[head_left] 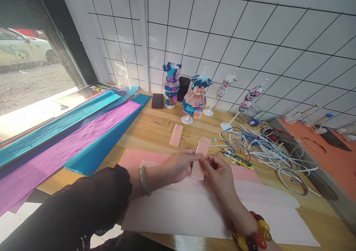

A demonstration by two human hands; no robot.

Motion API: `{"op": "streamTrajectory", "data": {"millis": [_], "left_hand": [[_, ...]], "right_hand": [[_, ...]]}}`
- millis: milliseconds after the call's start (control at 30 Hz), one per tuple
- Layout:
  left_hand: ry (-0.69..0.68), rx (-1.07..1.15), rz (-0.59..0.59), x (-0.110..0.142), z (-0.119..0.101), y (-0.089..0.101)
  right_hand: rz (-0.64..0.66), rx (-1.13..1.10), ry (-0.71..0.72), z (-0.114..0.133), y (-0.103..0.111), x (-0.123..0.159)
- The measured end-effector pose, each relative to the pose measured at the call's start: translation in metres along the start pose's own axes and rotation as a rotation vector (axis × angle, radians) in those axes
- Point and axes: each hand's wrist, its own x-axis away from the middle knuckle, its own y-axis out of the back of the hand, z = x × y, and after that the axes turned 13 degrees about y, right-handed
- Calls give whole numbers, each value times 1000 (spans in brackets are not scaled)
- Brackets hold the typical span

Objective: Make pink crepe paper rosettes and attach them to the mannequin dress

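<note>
Both hands hold a narrow strip of pink paper (200, 158) upright over the pink and white sheets (194, 202) on the wooden table (144, 132). My left hand (182, 164) pinches the strip's left edge between thumb and fingers. From the right, my right hand (219, 171) pinches the same strip near its middle. A second pink strip (176, 135) lies flat on the table just beyond.
Long sheets of purple (69, 143) and teal crepe paper (52, 128) lie at left. Several small mannequins in paper dresses (194, 98) stand along the tiled wall, beside a phone (157, 100). A tangle of paper strips (264, 147) and scissors (236, 160) lie at right.
</note>
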Motion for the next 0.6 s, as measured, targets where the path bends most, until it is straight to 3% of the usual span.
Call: {"op": "streamTrajectory", "data": {"millis": [300, 500, 600], "left_hand": [[3, 14, -22, 0, 0, 2], [26, -28, 13, -3, -2, 9], [85, -68, 25, -2, -1, 8]], "right_hand": [[4, -39, -6, 2, -1, 1], [-113, -257, -106, 7, 6, -6], [-45, -382, -166, 9, 11, -9]]}}
